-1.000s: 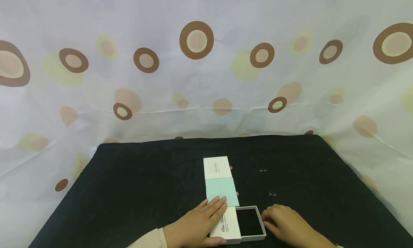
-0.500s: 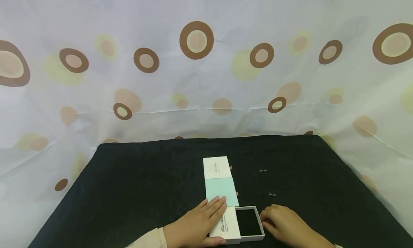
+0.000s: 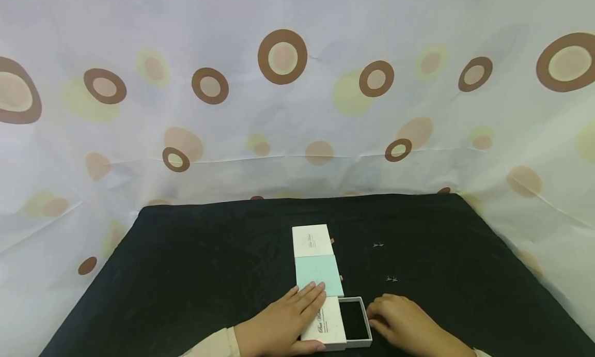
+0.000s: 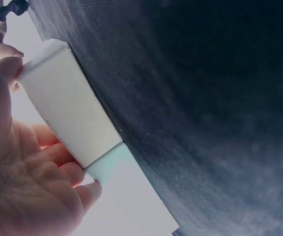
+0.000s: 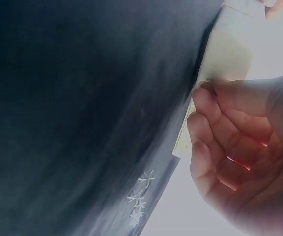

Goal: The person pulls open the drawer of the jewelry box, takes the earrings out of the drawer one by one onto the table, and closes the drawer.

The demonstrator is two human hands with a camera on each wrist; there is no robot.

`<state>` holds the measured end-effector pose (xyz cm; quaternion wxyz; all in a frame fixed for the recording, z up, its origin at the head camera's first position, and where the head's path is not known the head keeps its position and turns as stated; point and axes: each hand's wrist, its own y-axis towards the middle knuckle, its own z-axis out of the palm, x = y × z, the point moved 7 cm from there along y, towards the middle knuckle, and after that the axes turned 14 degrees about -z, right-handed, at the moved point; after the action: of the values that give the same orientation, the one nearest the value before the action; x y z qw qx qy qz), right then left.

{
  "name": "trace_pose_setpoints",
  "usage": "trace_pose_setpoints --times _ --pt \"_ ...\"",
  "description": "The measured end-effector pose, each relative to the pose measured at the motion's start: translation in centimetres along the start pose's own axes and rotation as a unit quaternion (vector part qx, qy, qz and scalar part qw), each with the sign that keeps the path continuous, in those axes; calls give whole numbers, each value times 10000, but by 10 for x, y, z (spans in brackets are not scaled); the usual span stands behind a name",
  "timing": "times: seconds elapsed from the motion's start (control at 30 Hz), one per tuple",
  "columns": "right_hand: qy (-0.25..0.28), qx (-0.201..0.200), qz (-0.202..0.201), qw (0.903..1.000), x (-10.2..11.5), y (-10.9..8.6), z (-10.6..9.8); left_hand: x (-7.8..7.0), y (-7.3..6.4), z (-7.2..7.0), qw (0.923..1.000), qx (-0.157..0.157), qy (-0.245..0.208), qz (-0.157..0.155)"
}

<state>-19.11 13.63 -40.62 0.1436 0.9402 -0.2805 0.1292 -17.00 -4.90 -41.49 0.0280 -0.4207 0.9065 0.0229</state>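
My left hand [image 3: 288,321] lies over a white slide-out gift box [image 3: 329,326], its fingers stretched across the lid. The left wrist view shows the thumb at one end of that white box [image 4: 70,103] and the other fingertips along its far side, near the mint box [image 4: 127,191]. From the sleeve's right side a drawer [image 3: 355,321] with a black lining sticks partly out. The curled fingers and thumb of my right hand [image 3: 400,323] meet at the drawer's outer end. In the right wrist view the thumb tip lies close against the index finger.
A mint box [image 3: 321,275] and another white box [image 3: 310,241] stand in line behind, with small pinkish tabs on their right sides. To the right lie two pairs of small silvery branch-shaped pieces [image 3: 392,279] on the black cloth [image 3: 223,259]. A patterned curtain [image 3: 283,114] hangs behind.
The drawer has slid left, further into its white sleeve, with my right hand moving left along with it. My left hand has stayed on the lid.
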Motion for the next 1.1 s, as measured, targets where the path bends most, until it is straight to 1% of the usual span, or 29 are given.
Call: trace_pose_setpoints --times 0.13,0.37,0.5,0.67,0.87,1.1 --pt "-91 -64 -26 9999 3 4 -1 0 0 0 10000 38 -15 -42" --pt "-285 -138 -210 9993 9 11 1 -1 -1 -3 9998 -129 159 6" --pt "-386 -185 -334 9985 12 13 1 -1 -1 -3 9997 -133 222 11" --pt "-316 -176 -409 9985 14 15 2 -1 0 -4 9996 -150 229 39" --pt "-219 -217 -365 9989 14 18 2 -1 1 -6 9995 -164 246 72" --pt "-190 -169 -317 9992 17 21 5 0 0 -5 9996 -130 260 2"
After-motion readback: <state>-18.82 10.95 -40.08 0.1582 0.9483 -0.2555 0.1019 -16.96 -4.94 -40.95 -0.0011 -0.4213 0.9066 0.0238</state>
